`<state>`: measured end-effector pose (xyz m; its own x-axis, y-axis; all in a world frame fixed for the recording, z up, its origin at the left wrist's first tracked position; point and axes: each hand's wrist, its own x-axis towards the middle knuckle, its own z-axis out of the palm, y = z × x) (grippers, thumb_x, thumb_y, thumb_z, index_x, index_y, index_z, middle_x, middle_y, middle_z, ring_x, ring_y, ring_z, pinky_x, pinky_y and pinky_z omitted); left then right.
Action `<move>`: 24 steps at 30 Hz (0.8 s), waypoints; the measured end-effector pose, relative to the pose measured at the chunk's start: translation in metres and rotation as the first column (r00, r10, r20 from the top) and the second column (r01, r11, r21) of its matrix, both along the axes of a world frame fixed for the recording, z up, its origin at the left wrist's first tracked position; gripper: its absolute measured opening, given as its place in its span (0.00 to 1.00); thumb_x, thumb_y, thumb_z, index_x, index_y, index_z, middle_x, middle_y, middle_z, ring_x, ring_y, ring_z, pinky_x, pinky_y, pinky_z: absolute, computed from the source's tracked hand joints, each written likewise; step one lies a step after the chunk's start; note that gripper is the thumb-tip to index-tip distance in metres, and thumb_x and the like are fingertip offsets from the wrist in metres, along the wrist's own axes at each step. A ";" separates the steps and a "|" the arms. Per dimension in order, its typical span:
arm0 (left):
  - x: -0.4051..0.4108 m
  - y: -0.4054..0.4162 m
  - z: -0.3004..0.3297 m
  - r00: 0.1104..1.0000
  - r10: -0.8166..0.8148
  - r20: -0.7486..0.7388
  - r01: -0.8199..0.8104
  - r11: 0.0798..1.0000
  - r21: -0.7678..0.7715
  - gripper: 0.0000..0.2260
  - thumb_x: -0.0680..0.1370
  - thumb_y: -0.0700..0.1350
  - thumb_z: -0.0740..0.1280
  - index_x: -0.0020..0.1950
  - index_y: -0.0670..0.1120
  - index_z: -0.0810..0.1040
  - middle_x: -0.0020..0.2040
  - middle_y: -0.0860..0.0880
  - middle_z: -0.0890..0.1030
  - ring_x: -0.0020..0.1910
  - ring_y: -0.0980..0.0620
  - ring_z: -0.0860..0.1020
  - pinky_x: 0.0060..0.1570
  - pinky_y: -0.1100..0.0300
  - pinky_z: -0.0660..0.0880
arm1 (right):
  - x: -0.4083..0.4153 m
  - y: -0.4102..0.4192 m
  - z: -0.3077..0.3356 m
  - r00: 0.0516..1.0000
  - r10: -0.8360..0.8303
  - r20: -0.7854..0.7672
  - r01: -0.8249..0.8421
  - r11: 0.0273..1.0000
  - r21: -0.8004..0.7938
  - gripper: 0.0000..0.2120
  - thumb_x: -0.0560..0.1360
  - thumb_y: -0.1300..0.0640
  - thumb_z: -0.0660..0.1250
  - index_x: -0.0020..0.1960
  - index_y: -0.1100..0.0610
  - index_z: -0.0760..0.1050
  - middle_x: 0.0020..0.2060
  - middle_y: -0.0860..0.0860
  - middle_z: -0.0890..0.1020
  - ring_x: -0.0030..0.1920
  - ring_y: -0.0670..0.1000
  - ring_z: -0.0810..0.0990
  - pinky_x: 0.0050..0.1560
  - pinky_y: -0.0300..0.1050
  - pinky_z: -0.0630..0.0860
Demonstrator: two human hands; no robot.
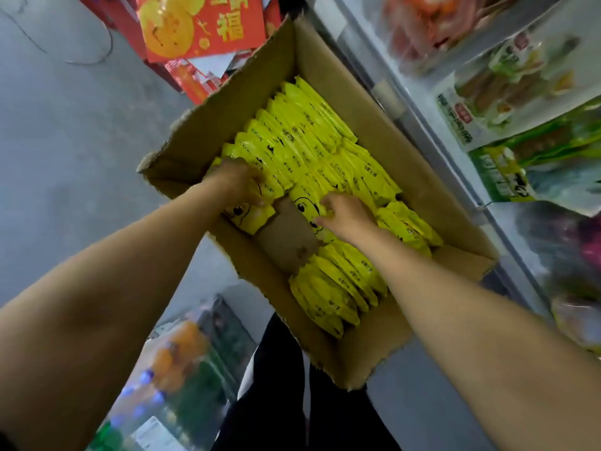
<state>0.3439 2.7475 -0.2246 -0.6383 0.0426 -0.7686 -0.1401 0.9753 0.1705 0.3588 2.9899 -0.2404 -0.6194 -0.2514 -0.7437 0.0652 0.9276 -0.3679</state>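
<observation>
An open cardboard box [419, 177] holds several yellow snack packets [302, 138] packed on edge in rows. A bare patch of cardboard [286, 236] shows between the rows near the middle. My left hand [239, 183] reaches into the box's left side, and its curled fingers grip the top of a yellow packet with a cartoon face [250, 218]. Just right of the bare patch, my right hand [346, 214] has its fingers curled round the edge of another yellow packet [305, 198].
A chest freezer [507, 102] with bagged frozen foods runs along the right, close to the box. Red gift boxes [201, 24] are stacked beyond the box's far end. Bottles of drink [175, 353] stand lower left. Grey floor [65, 141] lies to the left.
</observation>
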 end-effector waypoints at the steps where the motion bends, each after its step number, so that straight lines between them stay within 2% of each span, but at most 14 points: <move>1: -0.002 -0.003 -0.002 1.000 -0.023 0.018 0.023 0.999 -0.023 0.26 0.68 0.59 0.76 0.64 0.56 0.77 0.67 0.47 0.73 0.67 0.43 0.69 0.64 0.49 0.70 | 0.000 -0.002 -0.003 1.000 0.002 -0.008 -0.002 1.000 0.013 0.23 0.73 0.45 0.72 0.65 0.53 0.75 0.61 0.54 0.80 0.61 0.57 0.78 0.58 0.51 0.76; 5: -0.008 -0.012 -0.010 0.995 -0.099 -0.016 0.098 0.993 -0.073 0.25 0.69 0.57 0.75 0.64 0.56 0.76 0.68 0.46 0.70 0.69 0.41 0.65 0.65 0.46 0.68 | 0.001 -0.008 -0.017 0.997 -0.016 -0.070 0.021 0.997 0.068 0.24 0.71 0.44 0.74 0.62 0.53 0.76 0.59 0.54 0.80 0.59 0.57 0.79 0.52 0.48 0.77; 8: -0.011 -0.021 -0.014 0.987 -0.152 -0.056 0.145 0.982 -0.118 0.25 0.69 0.54 0.76 0.64 0.55 0.76 0.69 0.47 0.67 0.70 0.42 0.62 0.64 0.47 0.67 | 0.001 -0.019 -0.023 0.993 -0.036 -0.110 0.055 0.983 0.174 0.23 0.70 0.42 0.74 0.60 0.52 0.78 0.56 0.54 0.82 0.57 0.58 0.80 0.46 0.47 0.75; 12: -0.013 -0.026 -0.019 0.973 -0.225 -0.051 0.215 0.965 -0.150 0.26 0.68 0.52 0.77 0.63 0.55 0.74 0.68 0.48 0.70 0.69 0.43 0.64 0.61 0.47 0.68 | 0.003 -0.029 -0.030 0.979 -0.071 -0.189 0.118 0.962 0.248 0.16 0.72 0.47 0.74 0.54 0.55 0.80 0.52 0.56 0.82 0.54 0.59 0.81 0.43 0.47 0.74; 14: -0.012 -0.026 -0.022 0.967 -0.240 -0.080 0.223 0.959 -0.175 0.21 0.71 0.48 0.74 0.62 0.55 0.73 0.65 0.48 0.74 0.68 0.43 0.66 0.63 0.47 0.66 | 0.003 -0.025 -0.036 0.975 -0.135 -0.175 0.171 0.962 0.213 0.11 0.73 0.51 0.74 0.53 0.54 0.82 0.53 0.55 0.83 0.54 0.59 0.81 0.44 0.46 0.74; 16: -0.011 -0.025 -0.026 0.966 -0.240 -0.098 0.218 0.957 -0.194 0.18 0.74 0.44 0.70 0.62 0.54 0.72 0.62 0.46 0.76 0.66 0.43 0.68 0.64 0.48 0.64 | 0.002 -0.018 -0.039 0.958 -0.249 -0.140 0.268 0.955 0.131 0.07 0.72 0.52 0.75 0.46 0.53 0.82 0.50 0.53 0.84 0.52 0.56 0.82 0.43 0.43 0.72; 19: -0.014 -0.020 -0.022 0.963 -0.261 -0.070 0.238 0.943 -0.234 0.15 0.75 0.45 0.69 0.61 0.52 0.75 0.61 0.45 0.76 0.65 0.43 0.70 0.64 0.49 0.63 | 0.005 -0.006 -0.032 0.927 -0.366 -0.079 0.363 0.930 -0.053 0.07 0.70 0.51 0.76 0.40 0.51 0.80 0.44 0.50 0.84 0.46 0.52 0.80 0.43 0.42 0.71; 21: -0.016 -0.016 -0.015 0.969 -0.241 -0.045 0.225 0.947 -0.232 0.13 0.74 0.48 0.71 0.58 0.51 0.78 0.59 0.44 0.77 0.62 0.43 0.72 0.61 0.51 0.66 | 0.009 0.002 -0.025 0.911 -0.412 -0.019 0.403 0.899 -0.169 0.06 0.70 0.52 0.76 0.41 0.52 0.80 0.39 0.48 0.82 0.43 0.49 0.78 0.44 0.42 0.71; 24: -0.017 -0.012 0.003 0.995 -0.101 0.018 0.102 0.987 -0.120 0.10 0.71 0.51 0.75 0.49 0.52 0.79 0.53 0.45 0.79 0.54 0.43 0.76 0.51 0.55 0.71 | 0.011 0.018 -0.009 0.900 -0.432 0.052 0.429 0.860 -0.278 0.09 0.72 0.54 0.75 0.39 0.50 0.75 0.35 0.44 0.77 0.40 0.48 0.75 0.42 0.43 0.69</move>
<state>0.3266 2.7351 -0.2218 -0.6259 0.0128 -0.7798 -0.0409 0.9980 0.0492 0.3701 3.0079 -0.2493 -0.7214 -0.1509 -0.6759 0.4287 0.6691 -0.6070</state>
